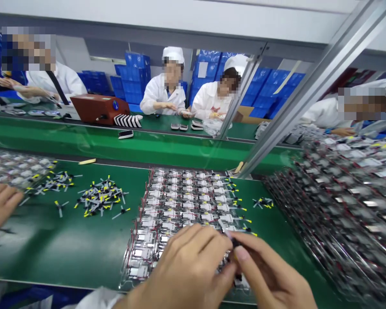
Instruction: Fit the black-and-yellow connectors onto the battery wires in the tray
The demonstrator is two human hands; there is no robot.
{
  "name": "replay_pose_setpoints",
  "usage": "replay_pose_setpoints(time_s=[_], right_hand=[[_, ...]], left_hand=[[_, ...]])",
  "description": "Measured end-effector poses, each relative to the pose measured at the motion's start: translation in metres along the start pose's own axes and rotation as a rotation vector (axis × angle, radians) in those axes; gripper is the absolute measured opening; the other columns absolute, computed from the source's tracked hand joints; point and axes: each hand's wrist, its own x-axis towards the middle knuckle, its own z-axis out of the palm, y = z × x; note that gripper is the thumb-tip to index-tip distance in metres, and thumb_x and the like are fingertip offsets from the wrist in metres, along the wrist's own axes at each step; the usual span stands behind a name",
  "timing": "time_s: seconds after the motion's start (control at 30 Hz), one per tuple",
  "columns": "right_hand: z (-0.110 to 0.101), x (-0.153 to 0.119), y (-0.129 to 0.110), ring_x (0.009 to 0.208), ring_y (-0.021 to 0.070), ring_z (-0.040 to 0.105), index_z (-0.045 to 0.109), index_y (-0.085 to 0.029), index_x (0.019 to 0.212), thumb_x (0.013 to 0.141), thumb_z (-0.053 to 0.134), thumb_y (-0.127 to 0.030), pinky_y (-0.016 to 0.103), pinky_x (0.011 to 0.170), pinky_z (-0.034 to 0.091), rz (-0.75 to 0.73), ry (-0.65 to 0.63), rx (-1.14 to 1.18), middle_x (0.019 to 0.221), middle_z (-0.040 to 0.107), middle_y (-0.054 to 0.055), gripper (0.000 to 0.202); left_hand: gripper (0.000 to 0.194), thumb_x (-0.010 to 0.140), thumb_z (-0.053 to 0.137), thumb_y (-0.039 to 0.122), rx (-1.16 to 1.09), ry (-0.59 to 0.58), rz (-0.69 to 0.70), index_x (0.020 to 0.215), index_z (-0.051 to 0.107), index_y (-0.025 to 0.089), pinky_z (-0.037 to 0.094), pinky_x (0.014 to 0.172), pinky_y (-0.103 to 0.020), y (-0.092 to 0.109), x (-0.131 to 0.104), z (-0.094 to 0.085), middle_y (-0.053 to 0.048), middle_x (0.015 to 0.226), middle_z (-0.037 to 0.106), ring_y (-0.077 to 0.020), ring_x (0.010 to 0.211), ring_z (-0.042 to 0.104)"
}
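Observation:
My left hand [189, 262] and my right hand [270, 272] meet over the near right part of a clear plastic tray [125, 266]. Between my right thumb and fingers is a small black part with a pale strip [225, 229]. My left fingertips are closed up against the same piece, and whether they grip it too is partly hidden. Rows of white and metallic modules with red wires fill the tray. Similar black parts with yellow tips [227, 184] lie along its right side.
A pile of yellow-tipped parts [101, 197] lies left of the tray, a few more [263, 202] to its right. Stacked filled trays [350, 206] rise at right. A co-worker's hand [1, 206] enters at left. A metal post [302, 81] slants up; people in white sit across the green line.

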Motion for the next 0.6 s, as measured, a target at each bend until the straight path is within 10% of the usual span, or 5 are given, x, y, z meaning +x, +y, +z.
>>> replay_pose_setpoints(time_s=[0.17, 0.37, 0.6], right_hand=[[-0.035, 0.056, 0.009, 0.066, 0.0197, 0.068, 0.074, -0.02, 0.098, 0.083, 0.064, -0.06, 0.026, 0.06, 0.058, 0.114, -0.039, 0.013, 0.08, 0.076, 0.009, 0.044], [-0.051, 0.149, 0.069, 0.072, 0.0174, 0.063, 0.066, -0.015, 0.104, 0.081, 0.065, -0.054, 0.028, 0.064, 0.049, 0.167, -0.227, 0.124, 0.087, 0.075, 0.01, 0.045], [-0.019, 0.211, 0.11, 0.064, 0.0161, 0.058, 0.066, -0.017, 0.094, 0.082, 0.056, -0.045, 0.027, 0.059, 0.043, 0.073, -0.384, 0.085, 0.073, 0.068, 0.003, 0.032]], left_hand=[[0.014, 0.098, 0.051, 0.025, 0.026, -0.273, 0.008, 0.105, 0.063, 0.02, 0.05, 0.084, -0.034, -0.068, 0.052, -0.01, -0.004, 0.1, 0.069, -0.0203, 0.093, 0.064], [0.024, 0.095, 0.045, 0.011, 0.266, -0.415, 0.027, 0.103, 0.067, 0.017, 0.045, 0.087, -0.034, -0.176, 0.101, 0.038, -0.009, 0.102, 0.064, -0.0223, 0.095, 0.059], [0.034, 0.088, 0.047, 0.003, 0.316, -0.377, 0.108, 0.106, 0.07, 0.022, 0.043, 0.088, -0.034, -0.19, 0.105, 0.063, -0.007, 0.109, 0.059, -0.0231, 0.1, 0.053]])
